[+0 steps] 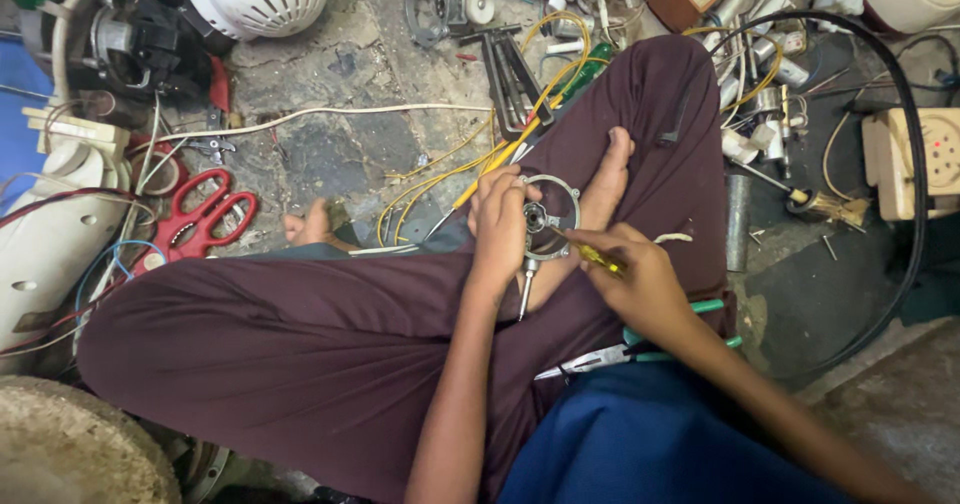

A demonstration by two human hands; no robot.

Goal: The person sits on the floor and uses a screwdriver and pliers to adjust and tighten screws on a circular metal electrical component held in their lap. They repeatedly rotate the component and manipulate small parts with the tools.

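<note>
Head view: the left hand (502, 226) is gripping a round grey metal ring bracket with a shaft (543, 226), holding it over the crossed legs in maroon trousers (300, 334). The right hand (640, 282) is closing around a slim yellow-handled screwdriver (597, 255), its tip touching the bracket's centre. Green-handled pliers (640, 352) are lying on the lap; red scissors (200, 216) are lying on the floor, well apart.

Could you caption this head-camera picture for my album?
Left hand steadies a round metal ring part; right hand applies a yellow-handled screwdriver.
</note>
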